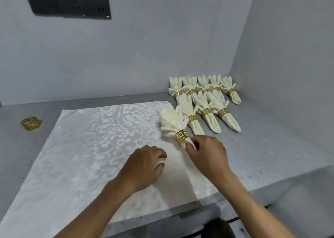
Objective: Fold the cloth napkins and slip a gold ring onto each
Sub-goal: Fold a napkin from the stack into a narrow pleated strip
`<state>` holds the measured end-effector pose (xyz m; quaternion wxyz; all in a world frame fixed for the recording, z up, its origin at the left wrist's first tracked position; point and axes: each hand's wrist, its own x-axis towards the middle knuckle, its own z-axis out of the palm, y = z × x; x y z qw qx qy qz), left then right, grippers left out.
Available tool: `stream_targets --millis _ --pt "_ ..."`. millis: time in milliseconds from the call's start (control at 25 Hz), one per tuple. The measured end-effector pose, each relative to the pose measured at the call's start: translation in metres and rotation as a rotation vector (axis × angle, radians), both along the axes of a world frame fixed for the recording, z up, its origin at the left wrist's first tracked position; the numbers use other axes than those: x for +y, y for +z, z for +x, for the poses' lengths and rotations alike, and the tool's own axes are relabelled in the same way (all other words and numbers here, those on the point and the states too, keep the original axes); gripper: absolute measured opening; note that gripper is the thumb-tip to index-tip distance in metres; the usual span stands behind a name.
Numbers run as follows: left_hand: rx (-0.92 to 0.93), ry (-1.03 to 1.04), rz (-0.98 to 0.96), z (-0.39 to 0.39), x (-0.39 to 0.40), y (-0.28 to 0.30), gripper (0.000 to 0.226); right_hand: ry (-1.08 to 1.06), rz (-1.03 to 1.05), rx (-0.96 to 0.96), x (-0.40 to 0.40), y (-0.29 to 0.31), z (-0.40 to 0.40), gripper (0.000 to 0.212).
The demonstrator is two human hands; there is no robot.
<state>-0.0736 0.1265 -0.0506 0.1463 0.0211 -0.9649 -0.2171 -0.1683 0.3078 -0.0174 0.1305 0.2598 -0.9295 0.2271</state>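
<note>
**Right hand pinches the tail of a ringed napkin at the cloth's edge**

Here is the right hand (pixel 207 152), fingers curled in and pinched on the narrow tail of a folded cream napkin (pixel 171 120). A gold ring (pixel 182 137) with a cut-out key pattern sits around that napkin just above the fingertips, and the fanned end spreads up and away from the hand. The napkin lies across the right edge of a white damask cloth (pixel 90 147), tilted with its tail toward the camera.

Over to the left hand (pixel 144 167): it rests knuckles-up on the damask cloth just beside the right hand, fingers loosely curled under, gripping nothing that can be seen. The two hands are close but not touching.

The damask cloth is spread flat over the grey bench (pixel 262 156), its scroll pattern catching the light.

Beyond the hands, on the bare bench to the right, lie the finished napkins (pixel 207 100), each with its own gold ring. They sit in two rows, fans toward the wall, tails toward the camera. The near row holds three; the far row, packed tight and overlapping near the corner, shows about five.

Far left on the bench, well apart from everything else, sits a small cluster of spare gold rings (pixel 31 123). A black panel (pixel 68 0) hangs on the grey wall above.
</note>
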Motion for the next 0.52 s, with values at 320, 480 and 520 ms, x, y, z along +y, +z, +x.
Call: stream_targets --millis 320,480,520 --pt "-0.024 0.166 -0.060 -0.087 0.039 -0.040 0.035 -0.282 0.018 0.177 0.112 0.032 -0.187 0.034" --pt "0.043 0.150 -0.112 -0.092 0.036 -0.047 0.045 -0.354 0.104 0.090 0.121 0.010 -0.243 0.027" --pt "0.049 0.155 -0.127 -0.093 0.037 -0.048 0.043 -0.359 0.115 0.073 0.118 0.003 -0.250 0.026"
